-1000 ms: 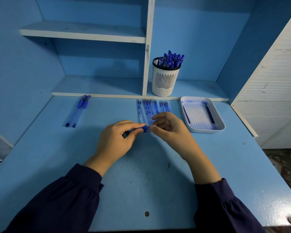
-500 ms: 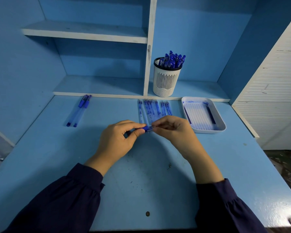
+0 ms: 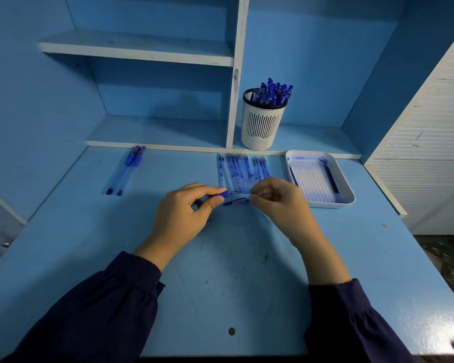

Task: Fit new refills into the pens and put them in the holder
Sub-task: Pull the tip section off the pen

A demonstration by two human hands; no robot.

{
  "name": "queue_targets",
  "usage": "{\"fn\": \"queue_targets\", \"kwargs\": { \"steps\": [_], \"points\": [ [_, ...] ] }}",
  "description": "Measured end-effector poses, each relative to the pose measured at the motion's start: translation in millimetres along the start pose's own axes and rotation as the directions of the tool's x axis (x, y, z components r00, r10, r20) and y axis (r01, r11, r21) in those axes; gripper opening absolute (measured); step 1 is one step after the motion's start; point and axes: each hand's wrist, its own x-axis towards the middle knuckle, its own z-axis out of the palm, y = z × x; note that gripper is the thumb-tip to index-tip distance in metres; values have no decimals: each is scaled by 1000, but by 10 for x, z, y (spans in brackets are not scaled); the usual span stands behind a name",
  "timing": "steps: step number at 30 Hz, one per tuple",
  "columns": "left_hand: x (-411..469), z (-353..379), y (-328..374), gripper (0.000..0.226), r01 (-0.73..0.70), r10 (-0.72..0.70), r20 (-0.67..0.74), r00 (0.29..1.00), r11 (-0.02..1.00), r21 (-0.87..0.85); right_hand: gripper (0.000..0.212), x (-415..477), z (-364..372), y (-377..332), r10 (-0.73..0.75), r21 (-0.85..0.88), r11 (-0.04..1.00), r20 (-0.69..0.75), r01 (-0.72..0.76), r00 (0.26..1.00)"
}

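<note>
Here I noted left hand (image 3: 184,213) gripping pen (image 3: 224,193), right hand (image 3: 279,203) pinching a blue part (image 3: 237,202) beside its tip.

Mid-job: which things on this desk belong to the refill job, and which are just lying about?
Job: pen in left hand; row of refills; two pens at left; holder; tray, probably.
Lying about: small round brown thing near front edge.

This was a study nook, of a home or small office by its look. A blue-painted desk (image 3: 220,284) carried built-in shelves (image 3: 136,48) along its back edge, their white trim chipped. On the lowest shelf stood a white slatted holder (image 3: 261,127) crammed with blue pens (image 3: 271,94). A white tray (image 3: 346,199) lay at the desk's back right corner, beside a louvred white door (image 3: 430,127).
</note>
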Motion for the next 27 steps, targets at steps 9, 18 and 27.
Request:
{"fn": "queue_targets", "kwargs": {
  "steps": [9,18,27],
  "points": [
    [-6,4,5,23,-7,7,8,1000,1000,14,5,-35,160,19,-127,-433,883,148,180,981],
    [-14,-1,-1,20,3,-3,17,1000,1000,12,14,-39,39,-8,-73,-224,970,98,93,993],
    [-20,10,48,20,-62,59,34,998,994,94,5,-41,114,-41,-123,-53,990,106,129,987]
  ]
}}
